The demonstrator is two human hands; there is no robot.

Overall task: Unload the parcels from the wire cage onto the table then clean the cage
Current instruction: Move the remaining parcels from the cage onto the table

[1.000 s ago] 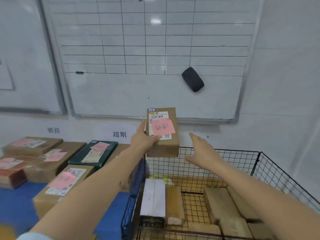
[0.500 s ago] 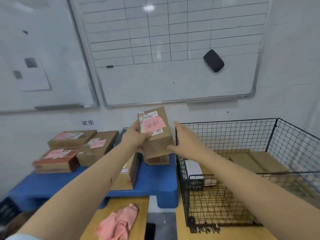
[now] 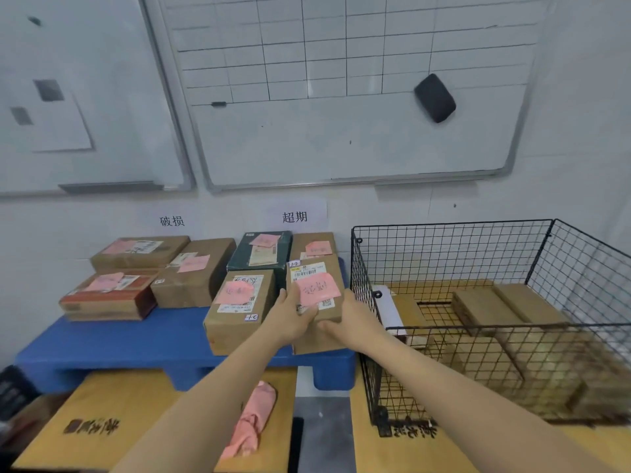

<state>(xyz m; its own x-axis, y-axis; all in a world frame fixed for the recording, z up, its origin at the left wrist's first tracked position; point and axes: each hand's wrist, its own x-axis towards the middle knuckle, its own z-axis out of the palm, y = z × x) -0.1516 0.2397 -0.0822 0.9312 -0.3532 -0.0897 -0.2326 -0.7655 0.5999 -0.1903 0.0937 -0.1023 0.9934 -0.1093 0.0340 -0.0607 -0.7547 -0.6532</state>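
Parcel held at blue table

I see my left hand and right hand both curled round the near end of the brown, pink-noted parcel, one on each side. It is at the table's right end, just beside a neighbouring parcel and the wire cage; I cannot tell whether it rests fully. More parcels lie inside the cage. A pink cloth lies on the wooden board.

parcel moved left, lowered onto blue table
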